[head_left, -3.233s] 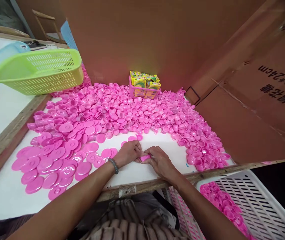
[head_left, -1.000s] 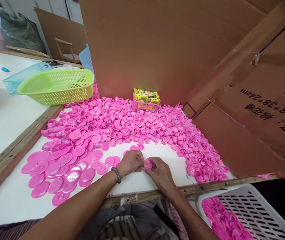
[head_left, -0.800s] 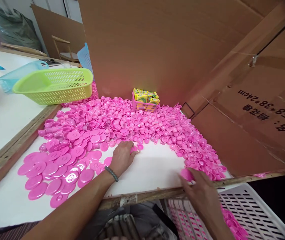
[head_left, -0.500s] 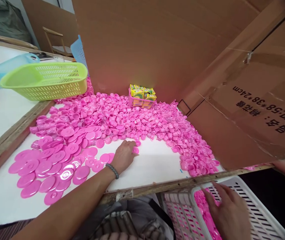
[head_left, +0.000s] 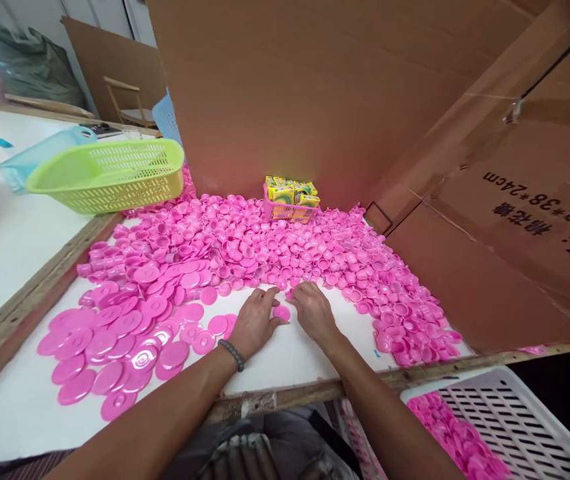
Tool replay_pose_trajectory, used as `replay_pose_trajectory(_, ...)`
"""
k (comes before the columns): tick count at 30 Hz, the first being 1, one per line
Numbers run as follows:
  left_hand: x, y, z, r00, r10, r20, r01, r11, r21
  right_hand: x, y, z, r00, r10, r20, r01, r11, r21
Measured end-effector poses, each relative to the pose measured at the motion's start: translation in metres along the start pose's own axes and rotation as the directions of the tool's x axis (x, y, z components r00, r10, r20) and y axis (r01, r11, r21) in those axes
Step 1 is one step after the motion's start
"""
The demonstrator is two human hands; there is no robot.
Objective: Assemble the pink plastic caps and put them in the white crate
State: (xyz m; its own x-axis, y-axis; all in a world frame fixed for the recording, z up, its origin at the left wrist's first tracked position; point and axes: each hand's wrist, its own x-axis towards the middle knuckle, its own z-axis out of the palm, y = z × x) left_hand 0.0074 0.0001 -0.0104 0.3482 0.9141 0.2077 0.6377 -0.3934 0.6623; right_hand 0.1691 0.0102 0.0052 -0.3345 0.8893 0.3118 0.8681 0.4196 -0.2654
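Note:
Both my hands rest on the white table (head_left: 295, 360), side by side. My left hand (head_left: 255, 323), a bead bracelet on its wrist, lies with fingers stretched, its fingertips beside a small pink disc (head_left: 281, 312). My right hand (head_left: 311, 310) lies palm down, its fingertips at the near edge of the heap of small pink cups (head_left: 265, 243); what those fingertips touch is hidden. Flat pink discs (head_left: 125, 333) lie spread to the left of my left hand.
A small pink basket of yellow packets (head_left: 291, 199) stands at the back against brown cardboard walls (head_left: 315, 93). A green basket (head_left: 107, 173) and a blue tub (head_left: 39, 153) sit at the left. A white slotted crate (head_left: 515, 420) with pink parts sits below the table's front edge at right.
My right hand carried an assembled pink piece down to the white crate, let it go, and came back up to the cup heap. My left hand stayed by the small disc.

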Motion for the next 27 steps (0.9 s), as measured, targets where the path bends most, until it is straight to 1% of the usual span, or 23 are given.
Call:
replay_pose_trajectory(3, 0.000, 0.000, 0.001, 1.000, -0.014, 0.001, 0.014, 1.000, -0.009, -0.014, -0.002, -0.007, 1.000, 0.011, -0.001, -0.011, 0.998, 0.063)
replay_pose_trajectory(6, 0.000, 0.001, 0.001, 1.000, -0.007, 0.009, 0.007, 1.000, -0.028, -0.023, -0.010, -0.011, 0.998, -0.044, 0.036, 0.039, 0.992, 0.117)
replay_pose_trajectory(10, 0.000, 0.001, 0.002, 1.000, -0.001, 0.014, 0.001, 0.999, -0.032, -0.021, -0.018, -0.007, 0.990, -0.119, 0.073, 0.107, 0.984, 0.145)
replay_pose_trajectory(15, -0.001, -0.003, 0.004, 1.000, 0.007, 0.025, -0.007, 1.000, -0.024, -0.019, -0.014, -0.001, 0.980, -0.172, 0.105, 0.161, 0.982, 0.102)
replay_pose_trajectory(19, -0.001, -0.005, 0.005, 0.998, 0.046, 0.032, -0.046, 0.999, -0.006, -0.024, -0.012, 0.005, 0.973, -0.223, 0.066, 0.222, 0.975, 0.017)
replay_pose_trajectory(21, 0.000, -0.005, 0.005, 0.998, 0.047, 0.032, -0.047, 0.999, 0.004, -0.026, -0.013, 0.008, 0.969, -0.241, 0.049, 0.242, 0.970, -0.017)
replay_pose_trajectory(23, 0.000, -0.005, 0.004, 0.999, 0.040, 0.030, -0.041, 0.999, 0.008, -0.027, -0.015, 0.010, 0.973, -0.231, 0.026, 0.231, 0.973, -0.008)
replay_pose_trajectory(24, 0.000, -0.005, 0.003, 0.999, 0.043, 0.033, -0.043, 0.999, 0.004, -0.027, -0.015, 0.010, 0.978, -0.211, 0.008, 0.210, 0.977, 0.024)
replay_pose_trajectory(25, 0.001, -0.005, 0.001, 0.998, 0.050, 0.039, -0.050, 0.999, -0.004, -0.028, -0.016, 0.010, 0.984, -0.178, -0.017, 0.179, 0.981, 0.079)
replay_pose_trajectory(27, 0.001, -0.005, -0.003, 0.996, 0.070, 0.057, -0.068, 0.997, -0.032, -0.028, -0.015, 0.009, 0.996, -0.067, -0.058, 0.079, 0.966, 0.245)
